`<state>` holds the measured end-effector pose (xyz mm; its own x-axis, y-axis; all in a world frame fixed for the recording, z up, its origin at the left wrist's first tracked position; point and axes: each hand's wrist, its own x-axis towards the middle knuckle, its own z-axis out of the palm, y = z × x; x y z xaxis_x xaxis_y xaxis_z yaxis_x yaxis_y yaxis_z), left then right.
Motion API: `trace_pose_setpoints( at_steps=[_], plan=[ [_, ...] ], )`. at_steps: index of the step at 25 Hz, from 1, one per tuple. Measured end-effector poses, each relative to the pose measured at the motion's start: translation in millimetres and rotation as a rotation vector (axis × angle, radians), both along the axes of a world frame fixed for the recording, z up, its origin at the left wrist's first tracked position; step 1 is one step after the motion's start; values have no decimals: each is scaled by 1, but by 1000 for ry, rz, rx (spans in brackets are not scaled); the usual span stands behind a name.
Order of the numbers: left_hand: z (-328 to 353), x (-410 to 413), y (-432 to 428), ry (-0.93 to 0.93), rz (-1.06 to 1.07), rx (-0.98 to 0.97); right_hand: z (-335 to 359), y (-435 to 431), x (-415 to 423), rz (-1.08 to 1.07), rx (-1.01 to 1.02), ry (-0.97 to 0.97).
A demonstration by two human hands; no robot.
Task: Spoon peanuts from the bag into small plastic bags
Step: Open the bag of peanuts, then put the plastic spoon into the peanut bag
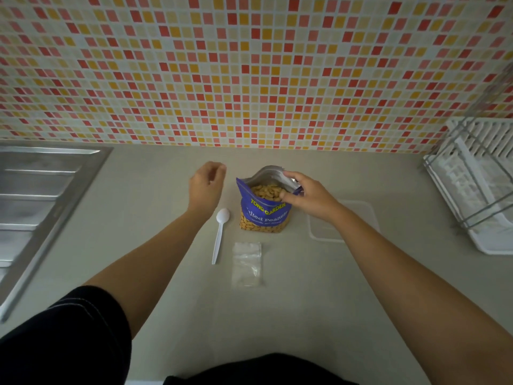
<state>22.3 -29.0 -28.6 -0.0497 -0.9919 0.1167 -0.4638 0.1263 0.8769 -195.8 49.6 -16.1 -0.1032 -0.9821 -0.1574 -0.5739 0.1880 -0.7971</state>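
Now, right hand (308, 196): arm stretched far, fingers pinching the peanut bag (263, 211) at its right rim.
left hand (206, 187): raised left of it, loosely curled, holding nothing.
peanut bag: upright, open, on the counter (166, 273).

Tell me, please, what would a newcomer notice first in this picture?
The wall of red, orange and yellow mosaic tiles fills the upper half. Below, on the counter, stands the open blue peanut bag, its rim gripped by the right hand; the left hand hangs empty beside it. In front of it lie a white spoon and a small clear bag.
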Motion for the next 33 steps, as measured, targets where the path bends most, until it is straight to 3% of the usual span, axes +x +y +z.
trace_pose_setpoints(
  at_steps=[2,5,11,16,19,21,22,25,27,29,33],
  plan=[
    [-31,19,5,-204,62,147,-9,4,1,-33,-42,-52],
    [-68,34,22,-579,-81,314,-14,6,4,-82,-104,-85],
    [-80,22,37,-857,-156,308,-13,7,4,-86,-112,-62],
    [-67,30,25,-659,-20,358,-16,6,2,-80,-96,-65],
    [-27,28,6,-267,80,217,-16,6,1,-81,-86,-84],
    [9,24,-6,37,23,158,-17,5,1,-86,-84,-90],
    [26,23,-11,87,-66,134,-18,4,1,-89,-80,-103],
    [62,18,-17,-168,-405,57,-18,4,2,-92,-73,-162],
    [72,10,-15,-307,-498,16,-17,4,2,-90,-64,-195],
    [72,-2,-13,-281,-503,-6,-16,3,2,-84,-61,-191],
    [68,-24,-8,31,-498,71,-18,3,1,-93,-69,-155]
  ],
)
